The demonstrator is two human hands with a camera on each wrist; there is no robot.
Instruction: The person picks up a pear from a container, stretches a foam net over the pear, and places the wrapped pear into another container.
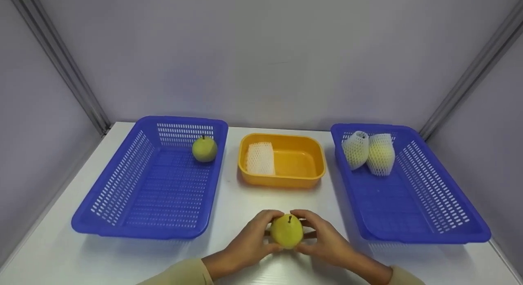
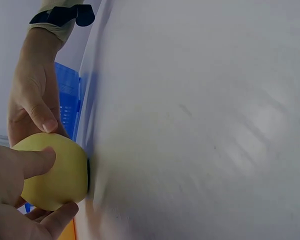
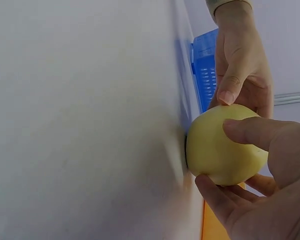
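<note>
A yellow-green pear (image 1: 287, 232) is held between both hands at the front of the white table, its stem pointing up. My left hand (image 1: 252, 240) grips its left side with thumb and fingers. On the opposite side my right hand (image 1: 325, 241) grips it the same way. In the left wrist view the pear (image 2: 60, 172) is bare, and its underside is at or just above the tabletop. The right wrist view shows the pear (image 3: 222, 145) with the thumbs of both hands on its near face.
A blue basket (image 1: 141, 232) at left holds one bare pear (image 1: 204, 149). In the middle an orange tub (image 1: 282, 180) contains white foam net sleeves (image 1: 260, 159). Another blue basket (image 1: 425, 236) at right has two net-wrapped pears (image 1: 381, 155) at its back left.
</note>
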